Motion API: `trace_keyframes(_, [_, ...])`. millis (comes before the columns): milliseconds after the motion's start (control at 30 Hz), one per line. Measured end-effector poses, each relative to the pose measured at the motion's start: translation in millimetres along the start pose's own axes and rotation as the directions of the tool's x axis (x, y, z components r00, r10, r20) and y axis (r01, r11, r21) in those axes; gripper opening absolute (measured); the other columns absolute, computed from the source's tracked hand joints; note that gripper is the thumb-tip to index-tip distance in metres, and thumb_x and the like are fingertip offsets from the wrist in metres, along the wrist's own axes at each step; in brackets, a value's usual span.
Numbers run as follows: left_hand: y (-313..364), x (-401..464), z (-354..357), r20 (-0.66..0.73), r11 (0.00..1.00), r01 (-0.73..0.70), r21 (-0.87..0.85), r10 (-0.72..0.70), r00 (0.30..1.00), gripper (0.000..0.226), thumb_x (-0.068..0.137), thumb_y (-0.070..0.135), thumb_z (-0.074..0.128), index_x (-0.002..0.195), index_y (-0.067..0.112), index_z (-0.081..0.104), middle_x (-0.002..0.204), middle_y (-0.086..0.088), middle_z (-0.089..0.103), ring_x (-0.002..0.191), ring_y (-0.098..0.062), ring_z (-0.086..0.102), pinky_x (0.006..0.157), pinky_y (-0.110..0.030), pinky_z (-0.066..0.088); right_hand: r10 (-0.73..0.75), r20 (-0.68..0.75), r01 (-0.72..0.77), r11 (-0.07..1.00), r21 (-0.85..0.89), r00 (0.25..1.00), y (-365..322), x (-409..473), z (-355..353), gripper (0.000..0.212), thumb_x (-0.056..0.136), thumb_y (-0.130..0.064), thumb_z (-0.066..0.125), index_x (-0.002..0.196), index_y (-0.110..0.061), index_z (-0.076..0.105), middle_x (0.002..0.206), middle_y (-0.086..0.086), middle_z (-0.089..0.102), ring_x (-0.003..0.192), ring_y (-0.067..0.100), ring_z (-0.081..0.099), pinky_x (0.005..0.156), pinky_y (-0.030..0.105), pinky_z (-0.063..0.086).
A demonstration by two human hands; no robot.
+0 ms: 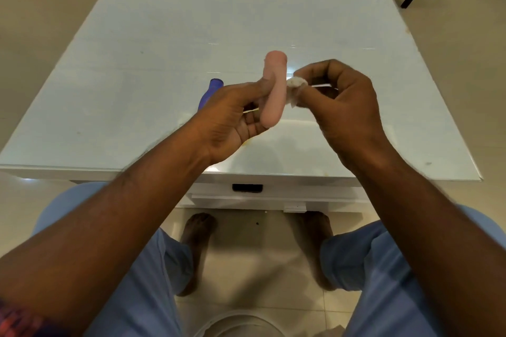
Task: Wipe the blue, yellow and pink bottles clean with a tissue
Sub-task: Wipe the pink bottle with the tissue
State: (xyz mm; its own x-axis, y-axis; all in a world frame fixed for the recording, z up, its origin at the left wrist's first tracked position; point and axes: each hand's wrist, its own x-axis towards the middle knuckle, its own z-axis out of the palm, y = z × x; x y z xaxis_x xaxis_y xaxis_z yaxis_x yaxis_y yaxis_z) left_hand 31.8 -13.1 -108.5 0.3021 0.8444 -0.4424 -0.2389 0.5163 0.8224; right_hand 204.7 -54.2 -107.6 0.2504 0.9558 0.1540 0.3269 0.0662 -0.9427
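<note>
One bottle is up off the table: the pink bottle, which I hold in the air over the middle of the white table, its blunt end pointing away from me and tilted slightly up. My left hand pinches it low down, thumb laid along its near side and fingers curled behind, so that most of its length stands free for wiping. My right hand has its fingertips bunched round a small crumpled tissue and presses that wad against the right side of the bottle about halfway up. Holding the bottle by its lower end, I judge, lets me turn it against the tissue without my own fingers covering the part being cleaned.

Just behind my left hand the blue bottle lies on the tabletop, its neck pointing away from me and its lower body hidden by my knuckles. Whether it has had its wipe I cannot tell from how it lies. A yellowish trace shows on the table under my left palm, but I cannot make out whether that is the yellow bottle.

Beyond that, the table has a dark drawer handle on its front edge facing me, my knees in light blue trousers sit either side, and my bare feet rest on the tiled floor beneath.
</note>
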Motion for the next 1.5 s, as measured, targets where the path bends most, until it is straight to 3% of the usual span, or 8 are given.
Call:
trace_keyframes(367, [-9.0,10.6,-5.4,-0.116,0.997,-0.070,0.029,0.073,0.991,0.032,0.090,0.021,0.072,0.117,0.006,0.065,0.109,-0.011,0.076,0.099,-0.027,0.075,0.089,-0.042,0.061,-0.180,0.232,0.211,0.971,-0.114,0.956,7.2,-8.6,2.6,0.011,0.085,-0.017,0.081,0.095,-0.013,0.080,0.096,0.000,0.077,0.088,0.017,0.075,0.075,0.034,0.065])
trace_keyframes(567, [-19.6,2.1,3.6,0.065,0.972,-0.064,0.226,0.050,0.997,0.049,0.072,0.034,0.074,0.115,0.013,0.065,0.113,-0.005,0.073,0.103,-0.024,0.073,0.082,-0.035,0.062,-0.127,-0.048,0.125,0.991,-0.039,0.991,6.4,8.0,-4.8,0.015,0.093,-0.025,0.079,0.102,-0.013,0.079,0.099,-0.002,0.080,0.092,0.017,0.077,0.086,0.043,0.064])
trace_keyframes(767, [-15.2,4.9,0.4,-0.075,0.998,-0.058,0.016,0.059,0.995,0.010,0.091,0.013,0.070,0.100,0.010,0.066,0.094,-0.006,0.079,0.094,-0.024,0.075,0.087,-0.038,0.062,-0.079,0.238,0.110,0.987,-0.119,0.968,6.2,-5.6,-5.9,0.016,0.083,-0.030,0.079,0.092,-0.017,0.080,0.093,-0.003,0.080,0.085,0.020,0.076,0.080,0.048,0.065])
trace_keyframes(967, [-17.2,-2.5,6.0,0.066,0.978,-0.046,0.201,0.034,0.997,0.053,0.076,0.031,0.073,0.123,0.010,0.060,0.114,-0.005,0.073,0.105,-0.024,0.073,0.085,-0.036,0.062,-0.042,0.037,0.040,0.998,0.051,0.998,2.9,4.0,-7.0,0.013,0.093,-0.023,0.080,0.102,-0.014,0.078,0.101,-0.001,0.081,0.093,0.023,0.078,0.088,0.050,0.064])
trace_keyframes(1100, [-7.3,0.7,5.3,-0.076,0.996,-0.043,-0.075,0.037,0.996,0.032,0.093,0.019,0.067,0.122,0.005,0.062,0.099,-0.003,0.078,0.097,-0.023,0.076,0.084,-0.036,0.063,-0.037,0.149,0.033,0.999,0.029,0.988,2.5,-1.9,-6.6,0.007,0.089,-0.010,0.077,0.091,-0.016,0.077,0.093,-0.005,0.081,0.086,0.026,0.077,0.079,0.044,0.066])
trace_keyframes(1200, [-2.1,3.7,0.1,-0.112,0.975,-0.045,-0.220,0.021,0.994,0.062,0.091,0.018,0.071,0.146,0.005,0.045,0.116,-0.016,0.074,0.098,-0.028,0.076,0.076,-0.037,0.064,-0.077,0.148,0.079,0.997,-0.002,0.986,3.7,-5.7,-3.2,0.006,0.088,-0.012,0.078,0.093,-0.015,0.079,0.092,-0.007,0.081,0.085,0.024,0.078,0.080,0.051,0.064])
trace_keyframes(1367, [-7.1,-0.6,5.0,0.008,0.995,-0.014,-0.097,0.015,1.000,0.020,0.097,0.017,0.063,0.114,0.005,0.061,0.099,-0.009,0.079,0.094,-0.024,0.076,0.086,-0.038,0.062,-0.093,0.039,0.090,0.993,0.070,0.995,5.0,-0.3,-1.7,0.012,0.093,-0.016,0.077,0.103,-0.010,0.077,0.104,0.003,0.081,0.095,0.025,0.078,0.088,0.054,0.064])
trace_keyframes(1500, [-5.4,1.5,2.6,-0.054,0.978,-0.082,-0.190,0.073,0.996,0.037,0.098,0.018,0.062,0.129,0.000,0.057,0.121,-0.018,0.072,0.106,-0.029,0.073,0.084,-0.035,0.062,-0.104,0.047,0.102,0.994,0.047,0.994,5.5,-1.6,-0.9,0.008,0.089,-0.015,0.078,0.094,-0.010,0.075,0.097,0.002,0.079,0.090,0.028,0.077,0.081,0.056,0.064])
